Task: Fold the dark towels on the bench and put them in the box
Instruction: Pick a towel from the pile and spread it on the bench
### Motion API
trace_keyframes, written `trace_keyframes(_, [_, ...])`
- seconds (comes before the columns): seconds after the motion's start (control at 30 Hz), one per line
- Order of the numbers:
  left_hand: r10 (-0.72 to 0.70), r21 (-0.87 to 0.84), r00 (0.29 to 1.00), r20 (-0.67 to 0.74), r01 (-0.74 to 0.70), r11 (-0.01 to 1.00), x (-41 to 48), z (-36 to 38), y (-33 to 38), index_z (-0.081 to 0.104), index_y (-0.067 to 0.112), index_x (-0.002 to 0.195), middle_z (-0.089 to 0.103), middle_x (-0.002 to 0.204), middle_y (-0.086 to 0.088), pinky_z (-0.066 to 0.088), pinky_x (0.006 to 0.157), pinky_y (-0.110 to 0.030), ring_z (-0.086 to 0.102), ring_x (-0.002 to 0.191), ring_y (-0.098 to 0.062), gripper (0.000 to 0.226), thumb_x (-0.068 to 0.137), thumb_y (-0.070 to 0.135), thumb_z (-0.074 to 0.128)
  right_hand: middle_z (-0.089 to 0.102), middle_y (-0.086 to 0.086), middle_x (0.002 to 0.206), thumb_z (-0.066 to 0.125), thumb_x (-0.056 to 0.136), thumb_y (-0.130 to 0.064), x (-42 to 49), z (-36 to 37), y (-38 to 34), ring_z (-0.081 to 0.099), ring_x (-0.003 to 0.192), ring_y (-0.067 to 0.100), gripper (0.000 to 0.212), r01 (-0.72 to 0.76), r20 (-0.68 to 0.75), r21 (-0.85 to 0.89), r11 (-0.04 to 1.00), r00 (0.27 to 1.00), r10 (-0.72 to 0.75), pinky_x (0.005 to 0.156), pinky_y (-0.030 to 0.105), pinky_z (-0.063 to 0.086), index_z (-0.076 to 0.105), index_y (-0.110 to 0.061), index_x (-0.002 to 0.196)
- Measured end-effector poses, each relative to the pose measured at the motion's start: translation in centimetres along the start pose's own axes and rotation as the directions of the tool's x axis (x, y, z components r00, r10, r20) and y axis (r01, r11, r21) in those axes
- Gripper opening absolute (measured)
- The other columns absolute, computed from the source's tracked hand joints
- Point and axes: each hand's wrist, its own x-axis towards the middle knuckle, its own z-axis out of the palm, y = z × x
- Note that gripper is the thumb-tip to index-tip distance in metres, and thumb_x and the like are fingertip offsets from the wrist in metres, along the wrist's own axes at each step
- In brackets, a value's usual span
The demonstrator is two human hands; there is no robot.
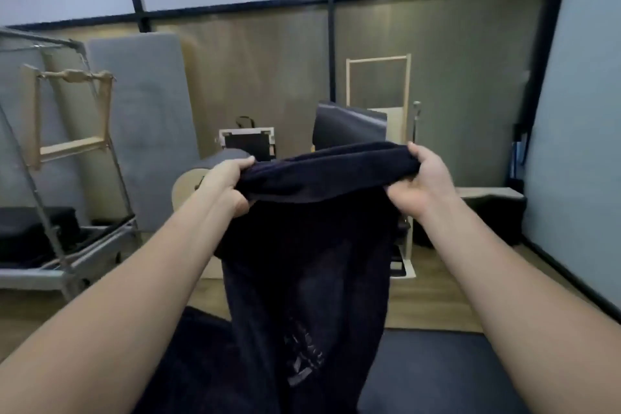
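We hold the dark towel up in the air in front of us, with one hand at each end of its upper edge. The left hand grips the left end with curled fingers, and the right hand pinches the right end in the same way, a little higher. The upper edge runs from left to right between the two hands and sags slightly. The long axis of the towel hangs straight down, and its lower part reaches the dark desk just below us. Both hands look about equally far from us, so neither is clearly nearer. We judge that the next move depends on this: the hands can come together to halve the width, or lower the towel flat on the desk. A second dark cloth lies on the desk at the left. We cannot see the box.
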Motion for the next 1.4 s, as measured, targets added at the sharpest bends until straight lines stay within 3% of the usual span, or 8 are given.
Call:
trace_keyframes(0.37, [-0.643, -0.642, 0.717, -0.268, 0.365, 0.675, -5.7, -20.5, -33.8, 0.063, 0.015, 0.119, 0.055, 0.140, -0.004, 0.039, 0.110, -0.037, 0.052, 0.129, -0.023, 0.025, 0.103, 0.019, 0.045, 0.076, 0.014, 0.094, 0.054, 0.100, -0.041, -12.3, -33.7, 17.3, 0.070, 0.085, 0.033, 0.037, -0.375, -0.697, 0.177, 0.910, 0.605, 0.385, 0.074, 0.041, 0.059, 0.064, -0.010, 0.116])
trace_keyframes(0.53, [-0.716, -0.667, 0.587, -0.378, 0.364, 0.650, -8.0, -26.9, -37.6, 0.051, 0.014, 0.080, 0.057, 0.079, 0.000, 0.043, 0.089, -0.024, 0.057, 0.093, -0.020, 0.030, 0.106, 0.017, 0.037, 0.056, 0.013, 0.144, 0.050, 0.102, -0.037, -16.9, -42.0, 17.5, 0.055, 0.128, 0.033, 0.047, -0.394, -0.810, 0.240, 0.887, 0.423, 0.406, 0.108, 0.048, 0.044, 0.054, -0.014, 0.142])
trace_keyframes(0.67, [-0.627, -0.640, 0.666, -0.405, 0.283, 0.715, -6.4, -28.0, -34.1, 0.060, 0.015, 0.095, 0.064, 0.052, 0.014, 0.047, 0.074, -0.014, 0.063, 0.051, 0.000, 0.023, 0.104, 0.004, 0.043, 0.055, 0.012, 0.144, 0.050, 0.103, -0.031, -15.3, -41.3, 14.8, 0.058, 0.121, 0.033, 0.045, -0.399, -0.800, 0.176, 0.900, 0.475, 0.367, 0.108, 0.042, 0.044, 0.050, -0.014, 0.145])
trace_keyframes(0.77, [-0.567, -0.680, 0.727, -0.387, 0.190, 0.708, -5.3, -27.1, -32.2, 0.057, 0.026, 0.107, 0.064, 0.086, 0.021, 0.047, 0.086, -0.012, 0.062, 0.096, 0.007, 0.018, 0.100, 0.010, 0.055, 0.063, 0.013, 0.129, 0.054, 0.099, -0.041, -13.8, -38.7, 13.6, 0.062, 0.102, 0.033, 0.044, -0.354, -0.766, 0.135, 0.926, 0.555, 0.324, 0.106, 0.044, 0.045, 0.056, -0.013, 0.133])
trace_keyframes(0.87, [-0.613, -0.743, 0.732, -0.296, 0.227, 0.630, -4.7, -25.2, -32.2, 0.056, 0.016, 0.089, 0.064, 0.089, 0.002, 0.054, 0.067, -0.016, 0.060, 0.080, -0.004, 0.017, 0.081, 0.008, 0.069, 0.072, 0.015, 0.117, 0.044, 0.101, -0.048, -12.9, -35.1, 13.7, 0.071, 0.092, 0.034, 0.046, -0.386, -0.680, 0.096, 0.917, 0.648, 0.344, 0.090, 0.045, 0.053, 0.062, -0.012, 0.123])
trace_keyframes(1.07, [-0.706, -0.170, 0.709, 0.004, 0.696, 0.698, -7.8, -15.2, -37.5, 0.057, 0.021, 0.081, 0.066, 0.069, 0.002, 0.043, 0.061, -0.025, 0.052, 0.072, -0.011, 0.013, 0.092, 0.019, 0.064, 0.076, 0.020, 0.097, 0.102, 0.029, -0.013, -15.7, -29.2, 22.5, 0.076, 0.079, 0.030, 0.067, -0.714, -0.322, 0.030, 0.700, 0.656, 0.682, 0.068, 0.040, 0.063, 0.078, 0.004, 0.089])
trace_keyframes(1.2, [-0.517, 0.274, 0.855, 0.047, 0.487, 0.830, -10.1, -11.7, -39.7, 0.074, 0.015, 0.101, 0.076, 0.094, -0.001, 0.053, 0.075, -0.030, 0.070, 0.087, -0.016, 0.016, 0.090, 0.025, 0.072, 0.073, 0.022, 0.101, 0.057, 0.093, -0.002, -17.1, -27.3, 26.8, 0.069, 0.093, 0.032, 0.019, -0.749, -0.400, -0.084, 0.657, 0.630, 0.666, 0.085, 0.039, 0.056, 0.071, 0.005, 0.103])
trace_keyframes(1.4, [-0.375, 0.521, 0.920, 0.118, 0.264, 0.812, -10.5, -12.5, -39.9, 0.074, 0.007, 0.086, 0.073, 0.077, -0.003, 0.054, 0.074, -0.032, 0.066, 0.077, -0.016, 0.008, 0.091, 0.004, 0.068, 0.069, 0.027, 0.118, 0.060, 0.092, -0.022, -16.8, -28.7, 27.1, 0.067, 0.101, 0.034, 0.041, -0.809, -0.478, -0.092, 0.581, 0.547, 0.687, 0.083, 0.041, 0.053, 0.065, 0.007, 0.120])
